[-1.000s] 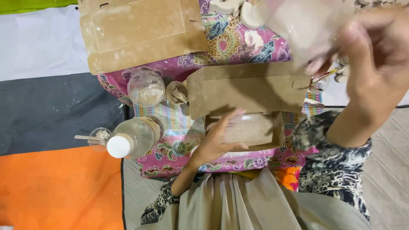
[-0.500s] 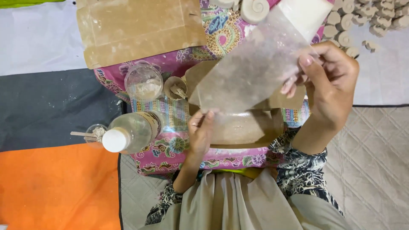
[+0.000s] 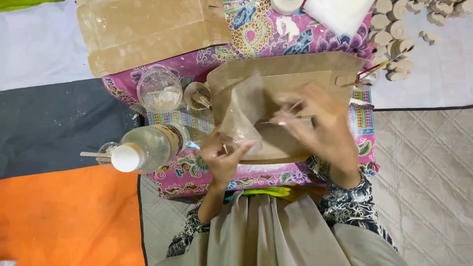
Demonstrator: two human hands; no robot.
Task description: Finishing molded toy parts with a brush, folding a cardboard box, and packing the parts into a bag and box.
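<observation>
The left hand [image 3: 222,158] pinches the lower corner of a clear plastic sheet [image 3: 246,116], fingers closed on it; the sheet lies over a brown cardboard box [image 3: 286,74] on the patterned cloth [image 3: 246,29]; the right hand [image 3: 315,123] is blurred, spread over the sheet, and whether it grips anything I cannot tell; a bottle [image 3: 148,148] with a white cap stands just left of the left hand; a clear cup [image 3: 159,89] sits above it; flat cardboard [image 3: 148,32] lies further up.
</observation>
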